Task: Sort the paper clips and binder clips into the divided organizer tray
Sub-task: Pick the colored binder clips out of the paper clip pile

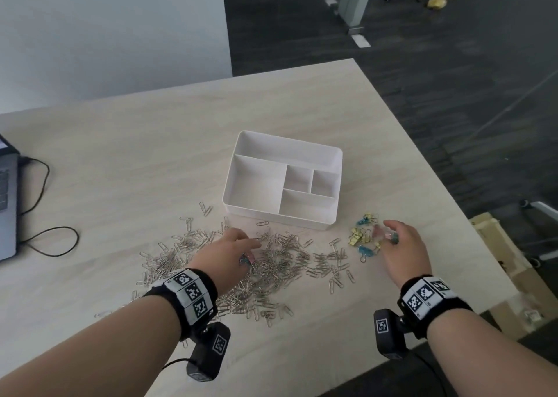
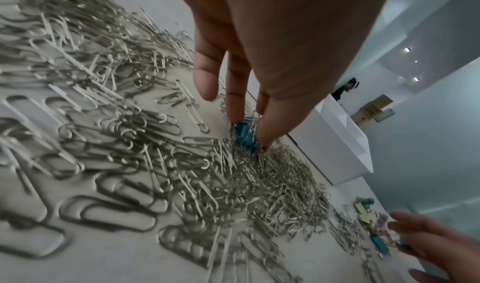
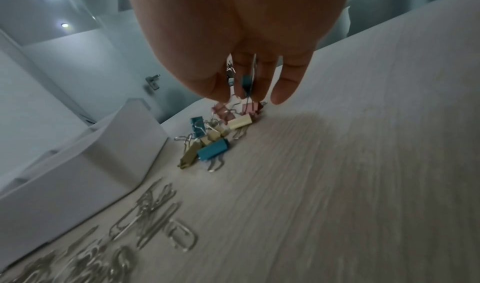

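Observation:
A white divided organizer tray (image 1: pixel 283 182) stands mid-table with all its compartments bare. In front of it a wide heap of silver paper clips (image 1: pixel 241 263) is spread out. My left hand (image 1: pixel 249 247) reaches into that heap, and its fingertips (image 2: pixel 262 137) pinch a blue binder clip (image 2: pixel 242 132) that lies among the paper clips. To the right of the tray is a small cluster of yellow, teal and pink binder clips (image 1: pixel 363 236). My right hand (image 3: pixel 235 94) hovers over the cluster with a teal binder clip (image 3: pixel 245 81) held against its curled fingers.
A laptop (image 1: pixel 7 203) with a black cable (image 1: pixel 45 239) sits at the table's left edge. The table's right edge (image 1: pixel 471 245) runs close to my right hand, with cardboard boxes (image 1: pixel 507 263) on the floor beyond it. Loose paper clips (image 3: pixel 155 209) lie near the tray's wall.

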The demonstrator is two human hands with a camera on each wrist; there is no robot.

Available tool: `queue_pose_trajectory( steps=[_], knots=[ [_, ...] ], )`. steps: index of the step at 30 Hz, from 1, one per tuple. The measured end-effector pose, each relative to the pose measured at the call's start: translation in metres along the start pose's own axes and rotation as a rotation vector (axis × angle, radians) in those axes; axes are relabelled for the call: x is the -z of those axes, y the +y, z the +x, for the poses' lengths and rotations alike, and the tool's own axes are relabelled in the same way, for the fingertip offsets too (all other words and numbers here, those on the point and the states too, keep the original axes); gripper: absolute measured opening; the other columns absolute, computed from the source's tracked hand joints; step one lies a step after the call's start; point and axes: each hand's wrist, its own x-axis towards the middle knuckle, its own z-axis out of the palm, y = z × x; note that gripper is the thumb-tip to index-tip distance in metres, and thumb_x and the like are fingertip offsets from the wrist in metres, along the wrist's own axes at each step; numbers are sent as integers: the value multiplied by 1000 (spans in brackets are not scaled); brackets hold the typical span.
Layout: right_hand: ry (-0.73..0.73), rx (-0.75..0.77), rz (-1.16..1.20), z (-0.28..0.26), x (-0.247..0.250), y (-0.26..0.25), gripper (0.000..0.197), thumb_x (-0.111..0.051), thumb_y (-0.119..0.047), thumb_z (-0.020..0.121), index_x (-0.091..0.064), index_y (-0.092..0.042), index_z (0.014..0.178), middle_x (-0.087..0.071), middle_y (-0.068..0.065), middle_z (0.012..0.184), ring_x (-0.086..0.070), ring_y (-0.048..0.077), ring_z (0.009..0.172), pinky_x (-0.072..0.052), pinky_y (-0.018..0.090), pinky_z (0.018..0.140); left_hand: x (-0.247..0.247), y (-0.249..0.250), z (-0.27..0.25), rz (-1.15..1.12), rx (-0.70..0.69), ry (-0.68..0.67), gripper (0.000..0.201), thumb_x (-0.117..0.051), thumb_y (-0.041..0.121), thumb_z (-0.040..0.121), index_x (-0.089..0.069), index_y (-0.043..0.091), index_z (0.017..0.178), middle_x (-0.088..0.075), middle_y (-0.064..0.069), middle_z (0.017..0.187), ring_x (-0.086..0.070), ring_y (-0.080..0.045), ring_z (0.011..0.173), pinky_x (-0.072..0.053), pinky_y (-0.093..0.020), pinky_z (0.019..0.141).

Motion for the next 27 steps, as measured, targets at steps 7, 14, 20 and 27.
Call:
queue_pose_trajectory(
  steps=[7,14,20,27],
  knots=[
    [89,172,-22,-23,-8,-13,33,-64,-8,86,-64,-19,117,-54,2,130,-46,27,120,-41,37,99,2,-7,1,-98,17,0,13,-66,23,88,-71,31,97,-55,15,102,-57,-6,88,-54,-28,89],
    [-53,390,111,-61,-34,-56,23,-60,-6,88,-65,-20,106,-56,-10,114,-47,8,114,-35,26,100,11,-20,-19,-663,393,83,11,-72,10,85,-74,21,85,-74,5,84,-72,-17,64,-57,-24,57],
    [-431,317,330,-96,-52,-113,21,-60,-18,94,-64,-28,112,-60,-17,103,-57,-2,85,-51,18,75,18,-26,-35,-1250,523,151,13,-74,-3,81,-76,9,85,-75,-11,87,-71,-19,70,-60,-31,60],
    [-799,179,565,-115,-71,-157,57,-77,-31,83,-50,-50,130,-59,-18,125,-68,13,96,-60,29,82,21,0,-45,-1636,459,32,12,-67,-6,84,-69,5,90,-71,-12,86,-69,-19,70,-58,-27,52]
  ],
)
